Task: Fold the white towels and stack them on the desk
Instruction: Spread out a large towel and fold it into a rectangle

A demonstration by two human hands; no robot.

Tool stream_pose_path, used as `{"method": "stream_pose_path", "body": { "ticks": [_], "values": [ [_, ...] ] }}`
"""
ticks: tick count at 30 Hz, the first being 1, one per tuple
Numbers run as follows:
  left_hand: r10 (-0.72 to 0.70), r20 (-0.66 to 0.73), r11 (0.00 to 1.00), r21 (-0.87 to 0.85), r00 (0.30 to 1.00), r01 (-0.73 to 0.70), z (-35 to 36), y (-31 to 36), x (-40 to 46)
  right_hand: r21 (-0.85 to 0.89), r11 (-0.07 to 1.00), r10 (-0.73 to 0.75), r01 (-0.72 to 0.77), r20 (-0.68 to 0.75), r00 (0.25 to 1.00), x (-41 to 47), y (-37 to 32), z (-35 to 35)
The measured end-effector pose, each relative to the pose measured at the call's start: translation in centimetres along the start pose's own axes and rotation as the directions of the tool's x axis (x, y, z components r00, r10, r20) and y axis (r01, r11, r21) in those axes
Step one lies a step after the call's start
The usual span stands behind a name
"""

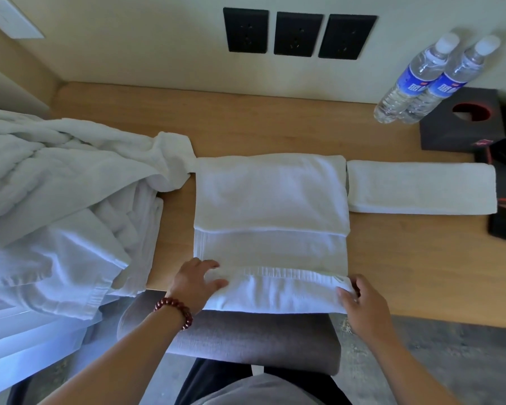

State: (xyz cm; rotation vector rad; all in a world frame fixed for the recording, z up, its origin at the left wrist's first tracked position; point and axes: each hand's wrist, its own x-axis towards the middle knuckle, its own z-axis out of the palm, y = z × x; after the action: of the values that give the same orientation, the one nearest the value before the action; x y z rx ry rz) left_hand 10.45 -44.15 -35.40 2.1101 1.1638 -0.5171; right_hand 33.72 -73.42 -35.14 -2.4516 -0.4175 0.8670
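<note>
Two hands work the near edge of a white towel [270, 217] that lies partly folded in the middle of the wooden desk [406, 258]. The left hand [195, 283], with a dark red bead bracelet [176, 311] on its wrist, grips the towel's near left corner, its fingers curled over the rolled hem. The right hand [364, 302] pinches the near right corner, thumb on top and fingers tucked under the cloth. The near hem is turned up into a narrow fold that runs between the two hands and overhangs the desk's front edge.

Just beside the towel on the right lies a folded towel [421, 187], long and narrow, flat on the desk. To the left, a heap of unfolded white towels [56, 194] spreads over the desk's left end and hangs off its front edge.

Two water bottles [427, 80] stand side by side at the back right, near a dark tissue box [462, 121]. A grey chair seat [246, 337] sits below the desk edge.
</note>
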Motion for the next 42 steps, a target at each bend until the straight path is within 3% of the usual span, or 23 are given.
{"method": "stream_pose_path", "body": {
  "ticks": [6,12,20,29,32,38,42],
  "values": [
    [-0.099,0.064,0.995,-0.02,0.993,0.1,0.0,-1.4,-0.2,0.057,0.998,-0.012,0.015,-0.057,0.998,-0.5,-0.5,0.4],
    [-0.253,0.083,0.9,-0.344,0.964,0.266,-0.4,-1.5,-0.2,0.047,0.999,-0.022,0.028,-0.124,0.992,0.1,-1.3,1.0],
    [-0.268,0.205,0.873,-0.361,0.941,0.327,1.1,-2.7,-0.1,0.027,0.999,0.024,-0.02,-0.149,0.988,0.4,-0.6,1.5],
    [-0.134,0.229,0.802,-0.547,0.964,0.241,1.1,-4.1,-0.5,0.048,0.999,0.019,-0.01,-0.181,0.983,-0.2,-1.3,1.5],
    [-0.073,0.239,0.669,-0.708,0.968,0.225,0.2,-2.8,-1.2,0.059,0.998,0.021,-0.01,-0.192,0.981,-0.4,-1.7,1.3],
    [-0.168,0.094,0.41,-0.899,0.981,0.156,-1.7,0.0,-1.1,0.099,0.992,-0.04,0.076,-0.327,0.944,0.1,-4.0,0.1],
    [-0.162,0.042,0.372,-0.923,0.986,0.1,-3.5,1.5,0.0,0.093,0.984,-0.105,0.15,-0.377,0.92,2.3,-6.0,-1.4]
  ]
}}
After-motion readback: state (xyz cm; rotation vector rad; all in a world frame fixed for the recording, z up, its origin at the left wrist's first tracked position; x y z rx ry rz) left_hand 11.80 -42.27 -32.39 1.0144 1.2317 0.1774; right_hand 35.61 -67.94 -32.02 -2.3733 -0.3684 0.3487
